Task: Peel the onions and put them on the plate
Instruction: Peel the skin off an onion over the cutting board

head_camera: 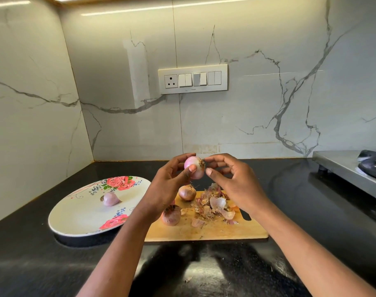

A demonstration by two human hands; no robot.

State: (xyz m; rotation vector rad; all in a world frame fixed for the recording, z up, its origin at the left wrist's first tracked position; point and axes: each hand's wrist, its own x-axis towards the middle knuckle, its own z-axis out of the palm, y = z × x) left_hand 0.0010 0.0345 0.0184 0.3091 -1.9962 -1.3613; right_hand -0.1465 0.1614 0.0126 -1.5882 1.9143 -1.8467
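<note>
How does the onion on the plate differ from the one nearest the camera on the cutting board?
The onion on the plate is peeled, pale pink and glossy; the near onion on the board wears dull reddish-brown skin. The first lies alone on the floral plate, the second on the wooden cutting board near the loose peels. The board onion looks larger. Neither is touched by a hand, and both keep their root tufts.

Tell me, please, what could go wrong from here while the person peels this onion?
The onion is held in the air by the left hand alone; its smooth peeled surface might slip. The right hand picks at the root end, where bits could drop onto the counter rather than the cutting board.
</note>
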